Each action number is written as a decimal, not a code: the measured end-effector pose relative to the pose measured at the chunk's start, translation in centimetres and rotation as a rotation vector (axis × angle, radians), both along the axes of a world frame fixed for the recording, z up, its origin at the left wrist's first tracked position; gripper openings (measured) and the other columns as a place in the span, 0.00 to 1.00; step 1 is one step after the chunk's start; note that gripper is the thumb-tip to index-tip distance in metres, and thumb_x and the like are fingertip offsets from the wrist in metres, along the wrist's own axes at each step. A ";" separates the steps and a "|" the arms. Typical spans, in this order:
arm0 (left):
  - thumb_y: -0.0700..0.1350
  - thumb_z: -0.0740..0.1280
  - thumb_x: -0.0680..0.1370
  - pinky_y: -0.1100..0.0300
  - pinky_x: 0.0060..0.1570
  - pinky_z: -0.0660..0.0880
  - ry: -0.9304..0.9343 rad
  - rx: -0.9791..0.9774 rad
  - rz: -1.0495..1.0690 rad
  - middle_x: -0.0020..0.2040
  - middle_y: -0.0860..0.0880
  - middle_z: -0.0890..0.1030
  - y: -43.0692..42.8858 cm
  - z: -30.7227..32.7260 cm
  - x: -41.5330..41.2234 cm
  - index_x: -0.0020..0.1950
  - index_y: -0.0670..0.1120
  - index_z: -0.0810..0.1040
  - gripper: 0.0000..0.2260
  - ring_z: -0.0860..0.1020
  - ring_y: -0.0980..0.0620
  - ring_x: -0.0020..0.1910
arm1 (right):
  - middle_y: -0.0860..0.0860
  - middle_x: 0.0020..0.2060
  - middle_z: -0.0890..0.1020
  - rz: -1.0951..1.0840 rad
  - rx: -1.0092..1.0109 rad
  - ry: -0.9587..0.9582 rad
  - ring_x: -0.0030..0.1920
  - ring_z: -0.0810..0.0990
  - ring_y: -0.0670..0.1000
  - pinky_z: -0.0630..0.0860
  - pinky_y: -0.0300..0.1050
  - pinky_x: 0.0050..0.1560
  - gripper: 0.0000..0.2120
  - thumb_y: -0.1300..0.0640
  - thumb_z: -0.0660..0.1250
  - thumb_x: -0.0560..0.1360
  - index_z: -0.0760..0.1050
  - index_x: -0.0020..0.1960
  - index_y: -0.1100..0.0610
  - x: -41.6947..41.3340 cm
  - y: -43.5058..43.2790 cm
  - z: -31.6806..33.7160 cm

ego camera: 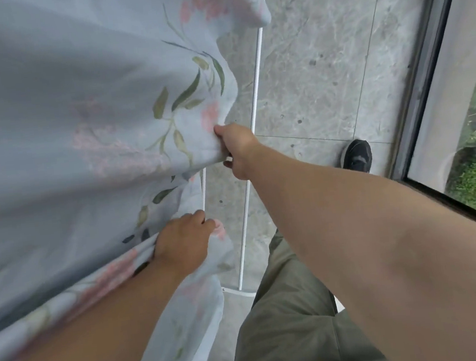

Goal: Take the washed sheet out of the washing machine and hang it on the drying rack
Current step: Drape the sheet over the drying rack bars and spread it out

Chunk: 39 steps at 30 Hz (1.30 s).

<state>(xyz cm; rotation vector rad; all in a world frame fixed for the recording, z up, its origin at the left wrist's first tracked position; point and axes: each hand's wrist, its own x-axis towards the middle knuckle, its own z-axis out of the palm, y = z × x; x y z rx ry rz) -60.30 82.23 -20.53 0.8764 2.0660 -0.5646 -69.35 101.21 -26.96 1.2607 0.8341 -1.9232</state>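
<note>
The right grip [238,151] pinches the sheet [76,109] edge beside a drying rack [256,81] rail; the left grip [184,244] clutches a nearer edge. Open floor [320,54] lies right of both.

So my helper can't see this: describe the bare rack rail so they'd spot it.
Find the pale blue floral sheet filling the left. Along its right edge, over the grey tiled floor, a thin white rail runs top to bottom behind the right hand. Unlike the rail by the left hand, it is mostly bare.
</note>
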 end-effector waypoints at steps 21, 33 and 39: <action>0.55 0.64 0.78 0.51 0.55 0.71 -0.311 -0.237 0.043 0.57 0.48 0.75 0.9 -5.0 0.6 0.60 0.51 0.76 0.13 0.76 0.46 0.56 | 0.61 0.69 0.69 0.455 0.331 0.180 0.67 0.71 0.62 0.68 0.53 0.68 0.23 0.49 0.52 0.82 0.61 0.73 0.60 -6.6 1.2 -6.7; 0.36 0.70 0.61 0.49 0.50 0.73 0.350 0.335 -0.102 0.45 0.44 0.78 22.6 5.8 -15.9 0.43 0.45 0.80 0.12 0.77 0.42 0.47 | 0.58 0.60 0.74 0.372 0.604 0.282 0.55 0.73 0.55 0.69 0.46 0.56 0.26 0.56 0.57 0.82 0.56 0.78 0.55 -12.6 17.8 5.0; 0.44 0.61 0.77 0.39 0.75 0.44 0.614 0.055 -0.319 0.77 0.39 0.57 28.3 8.5 -27.6 0.76 0.43 0.57 0.28 0.51 0.36 0.77 | 0.55 0.57 0.76 0.347 0.550 0.335 0.55 0.77 0.54 0.70 0.42 0.52 0.24 0.57 0.59 0.81 0.61 0.76 0.53 -19.3 22.3 4.9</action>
